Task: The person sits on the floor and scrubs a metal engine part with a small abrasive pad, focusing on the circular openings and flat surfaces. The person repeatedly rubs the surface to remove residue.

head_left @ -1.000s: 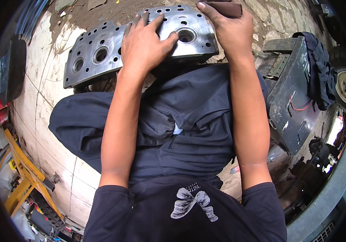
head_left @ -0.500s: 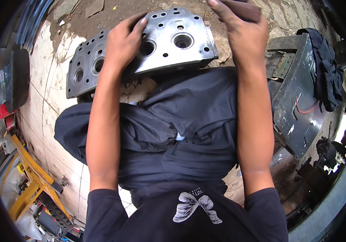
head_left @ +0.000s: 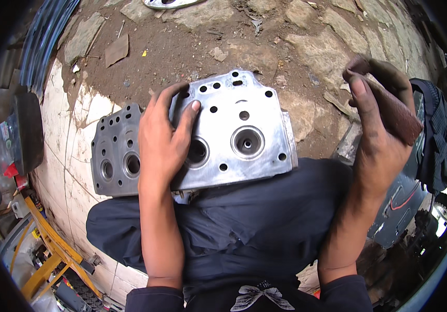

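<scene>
A metal cylinder head (head_left: 270, 114) with round valve openings and bolt holes lies in front of my crossed legs. My left hand (head_left: 163, 138) grips it near the middle, thumb on the bright face and fingers bent toward the far edge. The hand covers where this bright part meets a duller grey part (head_left: 115, 151) on the left, so I cannot tell whether they are one piece. Raised off the metal at the right, my right hand (head_left: 382, 135) pinches a folded brown sheet (head_left: 394, 112), like sandpaper, between thumb and fingers. The fingertips are dark with grime.
Dirt and flat stones (head_left: 317, 57) lie beyond the metal, with part of another metal piece (head_left: 174, 3) at the top edge. Pale tiles (head_left: 57, 151) cover the left side. A yellow frame (head_left: 52, 249) stands lower left; a grey box (head_left: 398, 213) with dark cloth (head_left: 434, 135) is at right.
The view has tilted upward, so the cylinder head sits lower in it. My right hand, with the brown sheet, has moved out to the right. My left hand stays on the metal.
</scene>
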`<state>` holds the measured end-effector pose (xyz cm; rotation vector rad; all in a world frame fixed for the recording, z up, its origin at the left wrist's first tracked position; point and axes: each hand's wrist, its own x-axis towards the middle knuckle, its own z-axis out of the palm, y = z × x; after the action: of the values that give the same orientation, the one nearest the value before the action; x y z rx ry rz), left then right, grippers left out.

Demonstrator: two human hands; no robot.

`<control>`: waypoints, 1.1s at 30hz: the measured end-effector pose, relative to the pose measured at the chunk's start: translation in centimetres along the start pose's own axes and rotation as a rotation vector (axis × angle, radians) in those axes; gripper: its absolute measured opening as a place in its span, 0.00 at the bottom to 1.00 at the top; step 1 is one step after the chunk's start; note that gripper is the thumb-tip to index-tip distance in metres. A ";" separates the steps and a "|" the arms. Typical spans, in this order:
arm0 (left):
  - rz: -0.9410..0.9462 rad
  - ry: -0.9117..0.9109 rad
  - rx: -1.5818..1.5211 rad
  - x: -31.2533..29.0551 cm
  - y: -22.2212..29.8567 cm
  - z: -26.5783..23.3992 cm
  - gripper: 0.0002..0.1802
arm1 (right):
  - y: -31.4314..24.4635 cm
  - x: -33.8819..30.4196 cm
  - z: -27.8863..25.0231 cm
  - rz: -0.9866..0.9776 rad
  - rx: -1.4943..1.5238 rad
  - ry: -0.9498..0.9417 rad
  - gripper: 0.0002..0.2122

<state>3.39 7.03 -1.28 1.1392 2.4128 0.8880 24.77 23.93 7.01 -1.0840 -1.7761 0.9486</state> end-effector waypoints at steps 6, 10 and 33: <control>-0.047 -0.085 0.053 -0.3 1.3 0.0 0.46 | 0.2 0.0 -0.3 0.070 -0.087 -0.080 0.13; 0.026 -0.129 0.317 -1.2 3.4 1.0 0.65 | 0.0 0.1 -0.2 0.077 -0.044 -0.105 0.15; -0.007 0.013 -0.017 0.2 0.7 1.9 0.26 | 1.8 -2.5 4.1 -0.300 -0.236 -0.698 0.14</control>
<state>4.70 8.26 -2.28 1.1217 2.4136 0.9150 22.28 21.54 3.22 -0.6152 -2.5860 1.0152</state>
